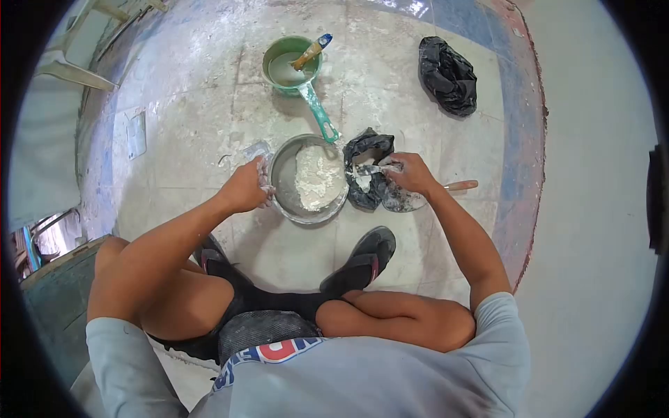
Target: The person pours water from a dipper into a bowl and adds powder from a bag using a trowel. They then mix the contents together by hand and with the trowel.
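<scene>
A round grey bowl point(283, 182) stands on the floor in front of me, with a heap of white powder point(318, 177) in it. My left hand point(252, 184) is at the bowl's left rim, its fingers closed on the edge. To the right of the bowl is an open black plastic bag point(361, 196). My right hand point(410, 172) is closed on a scoop-like tool point(369, 169) with a whitish end, held at the bag's mouth; its exact shape is partly hidden by the fingers. Both hands have white powder on them.
Beyond the bowl stands a green pot point(272, 67) with whitish liquid and a brush point(312, 51). A second black bag point(448, 76) lies at upper right. A trowel's wooden handle point(461, 186) shows right of my hand. A chair point(73, 73) is at upper left; a wall point(592, 209) is right.
</scene>
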{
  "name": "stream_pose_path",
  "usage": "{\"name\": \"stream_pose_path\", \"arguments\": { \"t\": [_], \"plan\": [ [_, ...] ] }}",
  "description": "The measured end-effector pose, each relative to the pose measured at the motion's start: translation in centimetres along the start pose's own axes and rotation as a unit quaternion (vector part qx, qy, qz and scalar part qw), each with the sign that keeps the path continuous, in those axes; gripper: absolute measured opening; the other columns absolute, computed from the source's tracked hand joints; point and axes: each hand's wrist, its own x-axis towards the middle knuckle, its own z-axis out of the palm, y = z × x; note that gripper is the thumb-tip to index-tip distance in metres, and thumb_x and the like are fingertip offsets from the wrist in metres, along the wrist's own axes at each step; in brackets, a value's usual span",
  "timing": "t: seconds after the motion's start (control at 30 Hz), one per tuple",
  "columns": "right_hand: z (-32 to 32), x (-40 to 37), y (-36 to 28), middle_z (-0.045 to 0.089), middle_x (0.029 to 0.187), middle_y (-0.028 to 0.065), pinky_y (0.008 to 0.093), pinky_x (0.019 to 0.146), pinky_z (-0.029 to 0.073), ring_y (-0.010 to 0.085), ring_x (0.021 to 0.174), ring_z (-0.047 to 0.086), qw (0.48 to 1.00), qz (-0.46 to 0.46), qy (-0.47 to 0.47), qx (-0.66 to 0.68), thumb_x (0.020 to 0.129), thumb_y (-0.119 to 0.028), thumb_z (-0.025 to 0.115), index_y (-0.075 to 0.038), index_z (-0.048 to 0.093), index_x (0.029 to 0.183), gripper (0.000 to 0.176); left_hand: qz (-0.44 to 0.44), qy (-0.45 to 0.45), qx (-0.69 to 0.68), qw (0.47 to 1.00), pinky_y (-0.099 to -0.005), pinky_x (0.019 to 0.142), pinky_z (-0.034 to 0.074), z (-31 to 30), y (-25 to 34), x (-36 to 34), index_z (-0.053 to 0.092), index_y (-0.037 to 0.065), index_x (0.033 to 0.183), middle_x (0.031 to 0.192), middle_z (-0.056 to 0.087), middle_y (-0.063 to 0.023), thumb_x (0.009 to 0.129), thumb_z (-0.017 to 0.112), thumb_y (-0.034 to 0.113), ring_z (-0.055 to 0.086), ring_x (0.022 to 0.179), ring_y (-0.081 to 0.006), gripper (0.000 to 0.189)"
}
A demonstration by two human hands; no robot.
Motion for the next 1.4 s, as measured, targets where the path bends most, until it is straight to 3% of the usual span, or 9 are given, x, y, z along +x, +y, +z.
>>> {"name": "stream_pose_path", "arguments": {
  "t": [0.07,0.2,0.27,0.37,0.57,0.87,0.97,1.1,1.4],
  "plan": [
    [-1.5,0.1,-0.6,0.075,0.104,0.0223,0.0398,0.089,0.056,0.0354,0.097,0.073,0.987,0.093,-0.092,0.097,0.084,-0.022,0.075,-0.001,0.074,0.112,0.035,0.01,-0.008,0.021,1.0,-0.036,0.063,0.065,0.0,-1.2,0.5,0.043,-0.002,0.117,0.083,0.066,-0.0143,0.094,0.063,-0.006,0.076,0.075,-0.0249,0.031],
    [-3.4,-0.8,0.2,0.075,0.104,0.0203,0.0404,0.089,0.055,0.0354,0.096,0.072,0.998,0.002,-0.046,0.051,0.084,-0.016,0.073,-0.003,0.075,0.108,0.027,0.008,0.002,0.008,1.0,-0.0362,0.062,0.064,0.1,-0.8,0.3,0.044,-0.002,0.116,0.083,0.066,-0.0145,0.093,0.064,-0.005,0.075,0.073,-0.0244,0.03],
    [-4.0,-1.7,1.1,0.074,0.104,0.0206,0.0402,0.089,0.055,0.0362,0.095,0.072,1.0,-0.014,-0.001,-0.009,0.083,-0.016,0.074,0.0,0.074,0.107,0.029,0.02,0.021,0.017,0.999,-0.0381,0.063,0.06,0.0,-0.8,0.1,0.049,-0.006,0.126,0.084,0.072,-0.0195,0.086,0.075,0.003,0.075,0.07,-0.0267,0.049],
    [-6.6,-2.0,-3.7,0.074,0.1,0.0195,0.0389,0.086,0.056,0.0343,0.092,0.072,0.998,0.035,-0.043,0.018,0.083,-0.016,0.074,0.001,0.074,0.105,0.027,0.043,0.026,0.069,0.996,-0.0374,0.062,0.059,-0.4,1.4,-1.0,0.049,-0.006,0.118,0.081,0.073,-0.0185,0.088,0.073,0.0,0.075,0.069,-0.0256,0.039],
    [-5.4,-0.6,-8.6,0.071,0.096,0.0163,0.0365,0.08,0.054,0.0291,0.085,0.069,0.997,-0.023,-0.046,0.06,0.084,-0.013,0.076,-0.001,0.073,0.107,0.026,0.03,0.02,0.055,0.998,-0.0381,0.059,0.06,-0.1,0.7,-0.4,0.047,-0.005,0.115,0.079,0.072,-0.0184,0.089,0.071,-0.001,0.076,0.069,-0.0258,0.036],
    [-2.3,1.7,-7.1,0.073,0.103,0.0214,0.0424,0.084,0.055,0.0398,0.094,0.07,0.994,-0.102,-0.041,-0.003,0.085,-0.019,0.076,-0.002,0.074,0.108,0.029,0.02,0.001,-0.012,1.0,-0.0397,0.063,0.061,0.1,-0.2,-0.1,0.047,-0.004,0.115,0.086,0.073,-0.0209,0.088,0.071,-0.001,0.076,0.072,-0.0283,0.036],
    [-3.1,1.8,-9.2,0.073,0.105,0.0218,0.0432,0.089,0.055,0.0397,0.097,0.07,0.996,-0.051,-0.05,0.049,0.085,-0.021,0.076,0.0,0.073,0.11,0.033,0.012,-0.01,0.019,1.0,-0.0369,0.062,0.062,-0.2,0.1,-0.1,0.046,-0.004,0.122,0.087,0.07,-0.0171,0.091,0.068,-0.002,0.075,0.073,-0.0233,0.038],
    [-1.0,1.9,-5.9,0.071,0.11,0.0242,0.0443,0.09,0.055,0.0412,0.099,0.069,0.991,-0.122,-0.057,-0.007,0.084,-0.02,0.077,0.001,0.072,0.114,0.037,0.06,0.051,0.089,0.993,-0.0409,0.065,0.06,0.0,0.7,-0.7,0.051,-0.003,0.116,0.087,0.073,-0.0216,0.086,0.073,0.001,0.077,0.075,-0.0291,0.038],
    [-1.0,1.8,-9.5,0.071,0.1,0.0181,0.0434,0.084,0.054,0.0383,0.094,0.068,0.987,-0.132,-0.082,0.038,0.084,-0.018,0.074,-0.008,0.074,0.109,0.027,0.025,0.013,0.023,0.999,-0.0391,0.063,0.061,-0.1,0.7,-0.4,0.05,-0.004,0.115,0.086,0.073,-0.0204,0.086,0.072,0.0,0.077,0.072,-0.028,0.037]
  ]
}}
